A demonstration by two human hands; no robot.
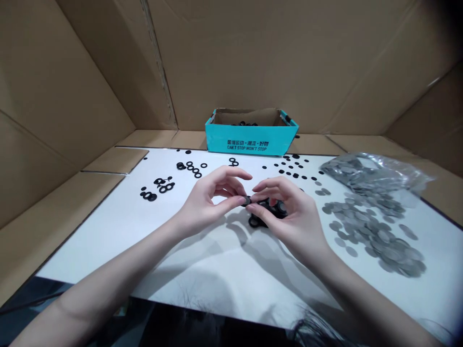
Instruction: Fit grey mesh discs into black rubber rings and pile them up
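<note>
Between my two hands, over the middle of the white table, is a small black ring with a grey centre (246,201). My left hand (220,195) pinches its left side between thumb and fingers. The fingertips of my right hand (285,205) close on its right side, partly hiding it. Just behind and beneath my right hand lies a pile of black rings (256,220), some with grey discs in them; my hand covers part of this pile.
A turquoise box (252,139) holding black pieces stands at the back. Black rings (164,185) lie at left, small black discs (288,167) behind my right hand. Grey translucent discs (383,236) and a clear plastic bag (376,173) are at right. Cardboard walls (282,62) surround the table (202,274).
</note>
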